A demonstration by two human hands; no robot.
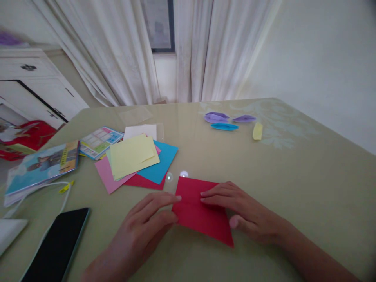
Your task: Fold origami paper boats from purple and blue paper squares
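Observation:
A square sheet of red paper (199,207) lies in front of me on the table, its near edge slightly raised. A faint crease runs across it. At its left edge, my left hand (147,221) holds the paper between thumb and fingers. My right hand (246,209) rests on the right part of the sheet, fingers stretched out over the top and thumb beside the right edge. Beyond my left hand is a fanned pile of coloured paper, with a yellow sheet (132,156) on top and a blue sheet (164,160) under it.
Folded paper pieces lie at the back right: purple (216,117), blue (225,126) and yellow (257,131). A phone (58,246), a white cable (66,197) and a booklet (44,166) are on the left. Curtains (194,51) hang behind the table (308,188).

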